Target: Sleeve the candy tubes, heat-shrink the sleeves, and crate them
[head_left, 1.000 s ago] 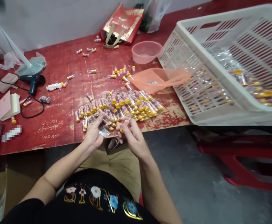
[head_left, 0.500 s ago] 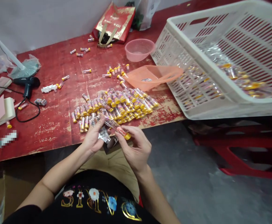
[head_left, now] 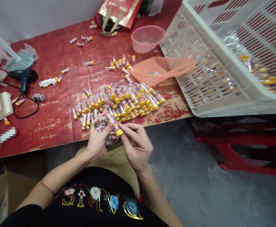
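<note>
My left hand (head_left: 97, 140) is closed around a clear tube (head_left: 111, 119) with a yellow cap, its thumb pressed on the tube's side. A dark printed plastic packet (head_left: 100, 123) is in the same hand, partly hidden behind the fingers. My right hand (head_left: 138, 143) has its fingertips drawn together at the yellow cap, at the tube's near end. Just beyond both hands lies a stacked heap of similar capped tubes (head_left: 128, 99) on the red table (head_left: 55, 126).
At the right stands a white slatted crate (head_left: 199, 60) with more tubes inside. An orange scoop (head_left: 161, 71) and a pink basket (head_left: 147, 44) lie beside it. A hair dryer (head_left: 25, 78) and notebook (head_left: 0, 107) are at left, a red bag (head_left: 119, 12) at the back.
The tube has shifted left and now sits under my left thumb, turned more steeply. My right fingers have slid to its cap end. The view has shifted slightly.
</note>
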The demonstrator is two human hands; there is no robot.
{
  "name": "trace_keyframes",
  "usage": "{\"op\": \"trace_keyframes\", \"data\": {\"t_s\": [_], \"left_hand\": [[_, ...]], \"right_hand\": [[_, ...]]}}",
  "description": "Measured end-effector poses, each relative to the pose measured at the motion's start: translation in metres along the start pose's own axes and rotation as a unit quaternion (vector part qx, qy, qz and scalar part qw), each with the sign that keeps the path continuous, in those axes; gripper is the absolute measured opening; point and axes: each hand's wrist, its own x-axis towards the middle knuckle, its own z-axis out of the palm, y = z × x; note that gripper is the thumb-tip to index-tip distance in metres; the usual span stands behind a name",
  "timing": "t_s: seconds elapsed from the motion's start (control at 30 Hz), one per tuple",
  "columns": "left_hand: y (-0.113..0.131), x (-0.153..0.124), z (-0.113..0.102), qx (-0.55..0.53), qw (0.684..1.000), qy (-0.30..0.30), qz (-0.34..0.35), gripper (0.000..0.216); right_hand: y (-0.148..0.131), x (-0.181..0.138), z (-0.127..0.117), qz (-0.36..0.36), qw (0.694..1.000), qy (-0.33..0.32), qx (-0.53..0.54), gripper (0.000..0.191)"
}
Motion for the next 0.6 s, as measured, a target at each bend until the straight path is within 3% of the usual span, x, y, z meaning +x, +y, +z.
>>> {"op": "trace_keyframes", "data": {"t_s": [0.27, 0.43, 0.6], "left_hand": [[-0.003, -0.001, -0.002, -0.006, 1.000, -0.011, 0.000, 0.078], [-0.008, 0.006, -0.005, -0.010, 1.000, 0.007, -0.002, 0.081], [-0.005, 0.027, -0.017, -0.062, 0.997, 0.029, -0.021, 0.067]], "right_hand": [[0.002, 0.000, 0.007, -0.022, 0.996, 0.063, -0.052, 0.031], [0.003, 0.003, 0.013, -0.015, 0.997, 0.050, -0.052, 0.027], [0.023, 0.028, 0.037, -0.048, 0.997, 0.035, -0.052, 0.022]]}}
